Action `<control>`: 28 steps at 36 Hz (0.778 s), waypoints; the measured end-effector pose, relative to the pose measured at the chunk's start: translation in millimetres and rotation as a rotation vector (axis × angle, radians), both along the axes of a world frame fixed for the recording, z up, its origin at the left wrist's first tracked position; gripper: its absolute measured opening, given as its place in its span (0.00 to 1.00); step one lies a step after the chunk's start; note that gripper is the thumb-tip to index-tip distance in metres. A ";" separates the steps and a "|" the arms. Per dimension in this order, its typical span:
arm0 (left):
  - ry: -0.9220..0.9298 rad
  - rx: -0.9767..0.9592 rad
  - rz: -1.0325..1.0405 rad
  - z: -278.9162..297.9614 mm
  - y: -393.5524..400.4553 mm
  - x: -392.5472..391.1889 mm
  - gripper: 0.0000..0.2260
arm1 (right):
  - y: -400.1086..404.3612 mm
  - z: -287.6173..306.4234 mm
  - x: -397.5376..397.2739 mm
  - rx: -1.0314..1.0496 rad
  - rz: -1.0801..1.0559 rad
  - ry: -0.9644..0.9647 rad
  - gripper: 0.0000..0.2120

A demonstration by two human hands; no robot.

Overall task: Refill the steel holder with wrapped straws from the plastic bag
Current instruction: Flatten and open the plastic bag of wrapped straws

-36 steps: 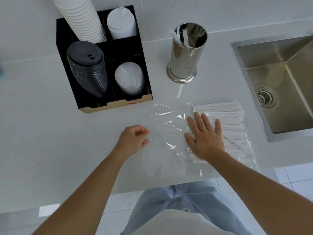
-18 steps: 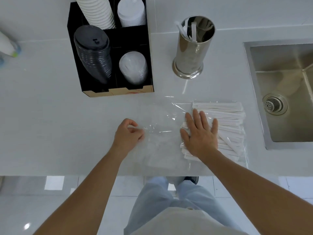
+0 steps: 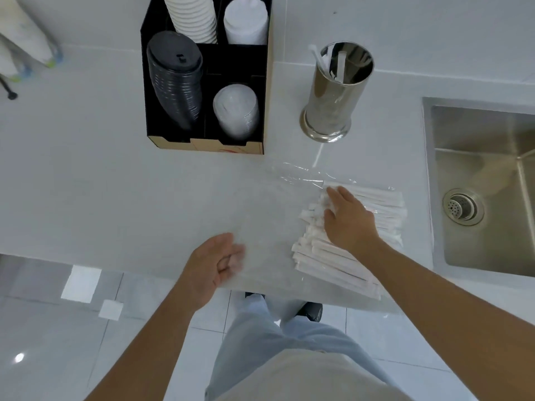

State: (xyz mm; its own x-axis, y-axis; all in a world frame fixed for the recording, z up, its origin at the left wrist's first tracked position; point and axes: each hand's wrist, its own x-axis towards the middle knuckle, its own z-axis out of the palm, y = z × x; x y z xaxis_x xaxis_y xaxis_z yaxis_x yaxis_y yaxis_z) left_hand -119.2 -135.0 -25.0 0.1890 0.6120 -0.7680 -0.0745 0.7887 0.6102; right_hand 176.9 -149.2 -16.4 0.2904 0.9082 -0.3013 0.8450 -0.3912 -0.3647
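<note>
The steel holder [image 3: 333, 105] stands upright at the back of the white counter with a few wrapped straws [image 3: 341, 65] inside. In front of it the clear plastic bag [image 3: 275, 227] lies flat, reaching the counter's front edge. A pile of wrapped straws [image 3: 333, 256] fills its right half. My right hand [image 3: 350, 224] rests on the pile, fingertips bent down over the straws' left ends. My left hand [image 3: 211, 264] is curled at the bag's left end by the counter's edge, pinching the film; it is blurred.
A black caddy [image 3: 267, 82] with cups and lids stands left of the holder. A steel sink [image 3: 492, 256] is sunk into the counter at the right. Stacked cups [image 3: 26, 39] lie at the far left. The counter's front edge runs just under my left hand.
My left hand has pulled toward the counter's front edge with the bag's end. My right hand's flat fingers have bent over the straw ends. The view has shifted back.
</note>
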 end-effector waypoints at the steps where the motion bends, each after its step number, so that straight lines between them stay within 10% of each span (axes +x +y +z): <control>1: -0.019 0.010 0.002 -0.3 -4.7 0.0 0.13 | 1.1 0.7 6.7 -0.001 -0.004 0.014 0.24; 8: -0.095 0.031 0.073 -1.3 -38.7 20.0 0.31 | 12.2 5.4 48.1 0.051 0.018 0.077 0.28; 19: 0.063 0.039 -0.142 3.9 -81.2 81.1 0.05 | 43.7 7.7 92.1 -0.149 0.082 -0.037 0.20; 28: 0.162 -0.019 -0.212 7.2 -97.4 119.2 0.11 | 65.7 10.3 102.5 -0.236 0.125 -0.048 0.08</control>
State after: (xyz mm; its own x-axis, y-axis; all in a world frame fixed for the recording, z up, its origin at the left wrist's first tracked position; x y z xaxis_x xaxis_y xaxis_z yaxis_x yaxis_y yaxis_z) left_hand 0.0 -232.4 -17.7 0.1847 0.5575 -0.8094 0.1909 0.7875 0.5860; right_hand 279.4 -83.5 -6.1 0.1994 0.8439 -0.4980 0.9062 -0.3522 -0.2341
